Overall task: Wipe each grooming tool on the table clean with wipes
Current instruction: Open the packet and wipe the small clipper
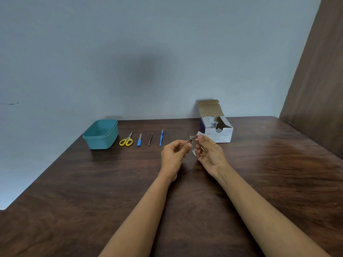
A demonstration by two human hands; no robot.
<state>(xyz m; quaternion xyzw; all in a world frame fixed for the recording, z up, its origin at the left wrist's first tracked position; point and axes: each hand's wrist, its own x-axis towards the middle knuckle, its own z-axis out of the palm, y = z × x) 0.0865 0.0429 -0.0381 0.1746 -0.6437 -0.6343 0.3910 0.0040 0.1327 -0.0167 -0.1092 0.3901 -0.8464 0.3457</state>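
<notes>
My left hand (174, 153) pinches a small metal nail clipper (191, 139) above the table. My right hand (208, 152) holds a white wipe (199, 134) against the clipper's tip, and a corner of the wipe (194, 152) shows below the fingers. Laid in a row on the table to the left are yellow-handled scissors (126, 140), a blue nail file (139, 140), metal tweezers (150, 138) and a thin blue-handled tool (161, 138).
A teal plastic tub (101, 135) stands at the far left of the row. An open box of alcohol swabs (216, 129) sits behind my right hand. The dark wooden table (92, 191) meets a grey wall; a wooden panel (319, 80) rises at the right.
</notes>
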